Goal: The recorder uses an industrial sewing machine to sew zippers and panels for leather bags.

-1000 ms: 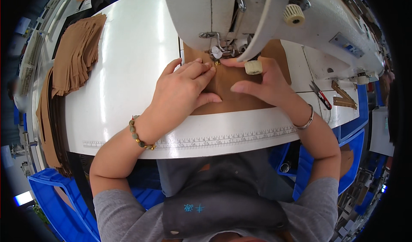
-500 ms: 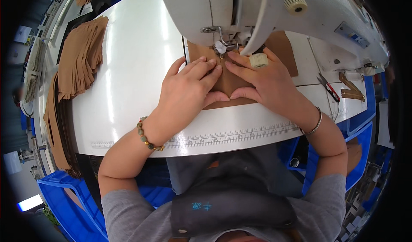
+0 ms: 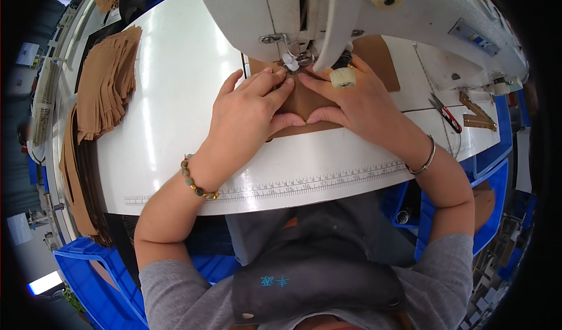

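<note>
A piece of brown cloth or leather-like sheet (image 3: 302, 100) lies on the white table under the presser foot and needle area (image 3: 293, 62) of a white sewing machine (image 3: 240, 14). My left hand (image 3: 243, 107) rests on the left part of the sheet, fingers stretched toward the foot. On the right side, my right hand (image 3: 357, 99) lies with its fingers spread, some hidden behind the machine's cream knob (image 3: 343, 77). Both thumbs nearly meet near the sheet's front edge, where a raised crease runs toward the needle. The exact stitch point is hidden.
A fanned stack of brown pieces (image 3: 108, 78) lies at the left, with more draped strips (image 3: 79, 178) over the table's edge. Red-handled scissors (image 3: 448, 114) and a brass-coloured angled piece (image 3: 479, 114) lie at right. Blue bins (image 3: 96, 271) stand below. A printed ruler (image 3: 281, 188) lines the near edge.
Both hands and the brown sheet have slid a little away from me, toward the needle. The machine appears slightly further left in the picture. The hands keep the same pose.
</note>
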`<state>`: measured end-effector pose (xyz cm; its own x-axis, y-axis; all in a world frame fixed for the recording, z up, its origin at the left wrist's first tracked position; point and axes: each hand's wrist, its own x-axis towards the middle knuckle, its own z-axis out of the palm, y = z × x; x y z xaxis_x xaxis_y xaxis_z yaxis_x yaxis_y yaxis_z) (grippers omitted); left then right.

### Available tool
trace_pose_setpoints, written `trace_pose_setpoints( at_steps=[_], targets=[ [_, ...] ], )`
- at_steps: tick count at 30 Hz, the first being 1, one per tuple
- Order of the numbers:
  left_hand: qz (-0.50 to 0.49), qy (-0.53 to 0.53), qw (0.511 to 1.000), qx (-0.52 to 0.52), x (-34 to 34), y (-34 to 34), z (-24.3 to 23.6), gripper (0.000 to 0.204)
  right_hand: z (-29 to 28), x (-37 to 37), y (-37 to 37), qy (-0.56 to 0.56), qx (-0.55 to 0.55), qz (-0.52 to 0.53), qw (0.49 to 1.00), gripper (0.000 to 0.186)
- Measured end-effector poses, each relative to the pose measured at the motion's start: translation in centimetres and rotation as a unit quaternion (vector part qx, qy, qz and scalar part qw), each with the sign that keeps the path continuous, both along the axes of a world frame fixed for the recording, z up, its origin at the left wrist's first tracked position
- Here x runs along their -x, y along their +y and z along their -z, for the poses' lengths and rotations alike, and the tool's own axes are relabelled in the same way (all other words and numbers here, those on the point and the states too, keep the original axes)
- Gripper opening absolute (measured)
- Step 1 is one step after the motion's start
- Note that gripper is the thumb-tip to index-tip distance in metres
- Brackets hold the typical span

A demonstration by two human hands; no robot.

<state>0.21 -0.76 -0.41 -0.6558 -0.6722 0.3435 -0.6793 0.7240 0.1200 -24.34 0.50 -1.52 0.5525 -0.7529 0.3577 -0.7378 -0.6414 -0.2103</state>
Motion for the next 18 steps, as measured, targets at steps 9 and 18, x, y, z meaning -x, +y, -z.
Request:
trace_pose_setpoints(
  at_steps=[9, 18],
  targets=[
    [0.000, -0.006, 1.000, -0.005, 0.00, -0.13, -0.04, 0.060, 0.21, 0.09, -0.20, -0.006, -0.001, -0.004, 1.000, 0.060],
    [-0.001, -0.017, 1.000, -0.009, 0.03, -0.20, -0.11, 0.060, 0.28, 0.07, -0.43, 0.003, -0.011, -0.006, 1.000, 0.059]
  ],
)
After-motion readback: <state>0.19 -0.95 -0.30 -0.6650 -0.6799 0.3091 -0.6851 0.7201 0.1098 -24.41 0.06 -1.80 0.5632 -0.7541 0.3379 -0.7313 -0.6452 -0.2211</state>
